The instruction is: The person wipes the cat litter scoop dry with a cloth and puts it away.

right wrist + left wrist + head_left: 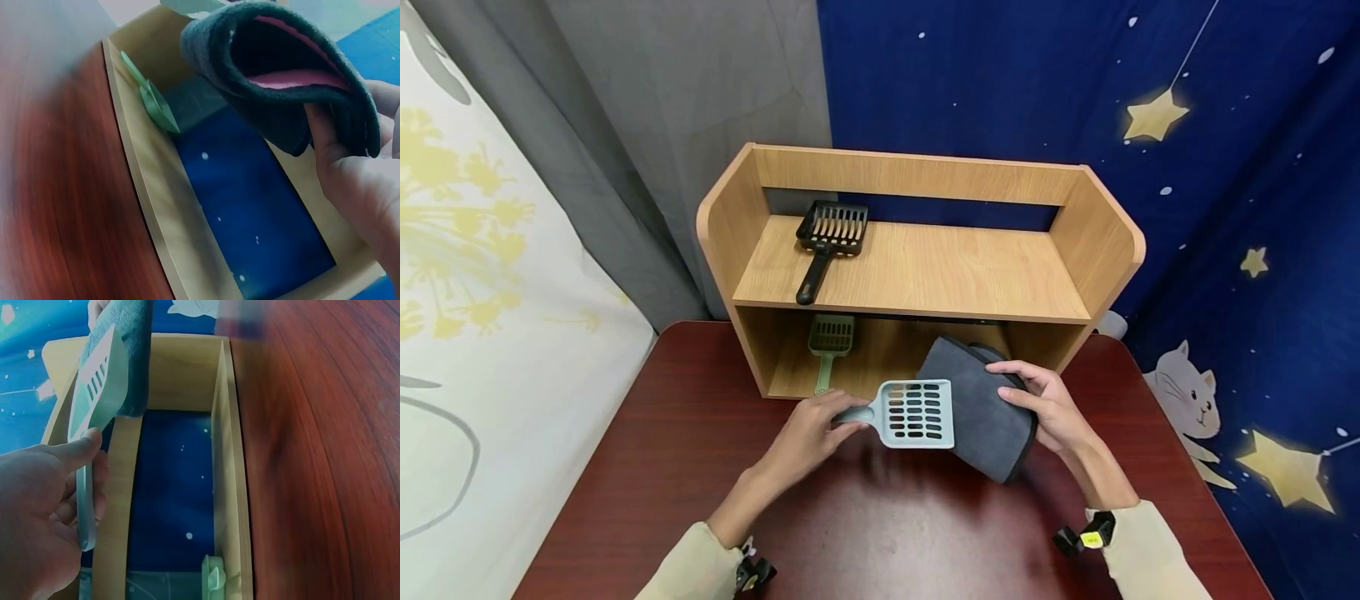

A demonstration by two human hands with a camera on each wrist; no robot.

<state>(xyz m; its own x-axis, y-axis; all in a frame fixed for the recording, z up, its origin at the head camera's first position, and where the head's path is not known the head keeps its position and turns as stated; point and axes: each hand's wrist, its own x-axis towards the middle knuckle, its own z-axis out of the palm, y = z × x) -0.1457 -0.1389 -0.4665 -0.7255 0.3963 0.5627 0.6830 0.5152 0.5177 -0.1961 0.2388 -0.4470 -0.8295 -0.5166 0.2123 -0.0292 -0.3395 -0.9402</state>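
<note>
My left hand [808, 437] grips a pale blue slotted litter scoop [916, 414] by its handle, the scoop's head pointing right. A folded dark grey cloth [973, 408] is pinched between the thumb and fingers of my right hand [1048, 408]. Scoop and cloth overlap in the head view, in front of the shelf's lower level. In the right wrist view the folded cloth [281, 75] curls open at one end, with pink showing inside. The left wrist view shows the thumb of my left hand [37, 506] on the scoop's handle.
A two-level wooden shelf [917, 310] stands on the dark red table [700, 467]. On its upper level lies a black litter scoop [822, 267]; a green scoop [830, 337] lies on the lower level at left. Grey and starry blue curtains [1000, 83] hang behind.
</note>
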